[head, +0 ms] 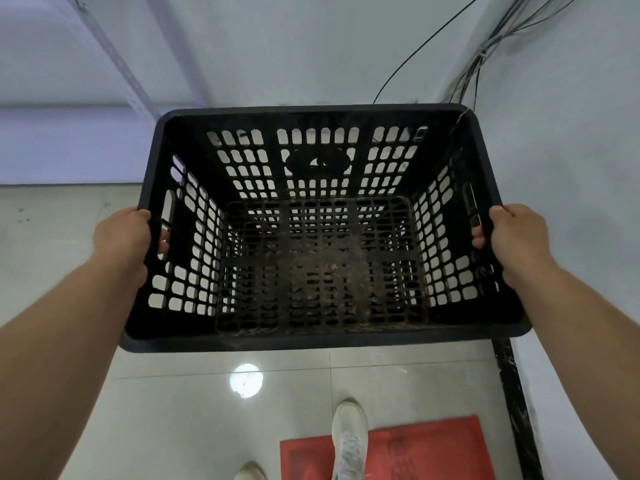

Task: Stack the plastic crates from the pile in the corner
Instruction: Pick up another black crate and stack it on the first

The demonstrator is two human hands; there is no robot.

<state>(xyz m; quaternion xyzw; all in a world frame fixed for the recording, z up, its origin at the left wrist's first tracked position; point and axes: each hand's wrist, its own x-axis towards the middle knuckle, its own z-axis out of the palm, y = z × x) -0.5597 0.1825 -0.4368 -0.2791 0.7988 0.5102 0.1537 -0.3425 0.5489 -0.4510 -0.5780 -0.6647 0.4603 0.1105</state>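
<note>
A person's white shoes (348, 438) stand at the bottom of the frame, the right one planted on a flat red plastic piece (433, 448) lying on the pale tiled floor (173, 410); whether that piece is a lid or a crate base can't be told. A bright ceiling-light glare (246, 380) sits on the tiles just ahead of the feet

Above the floor, held clear of it w/ both arms out, is a black plastic crate (322, 337), open top facing the camera, slotted walls and grid bottom showing dusty debris at centre. The left hand (123, 240) has its grip closed round the left rim, fingertips (163, 244) curled through the handle slot; the right hand (516, 242) does the same on the right rim, fingers hooked inside. Both short ends are clamped, so the crate's long axis runs left-right betw. the hands, level, neither hand nearer than the other

Beyond the crate: white walls (311, 46) meeting in a corner at upper right, where dark cables (478, 64) hang down, plus a dark strip (512, 393) running along the base of the right wall. No pile or stack of other crates shows in view, so the spot this one must land on can't be seen. Judged from the hold, the step in hand is carrying; the coming move likely turns on keeping the crate square and lowering it straight down onto its mate, rims aligned, both hands releasing together
</note>
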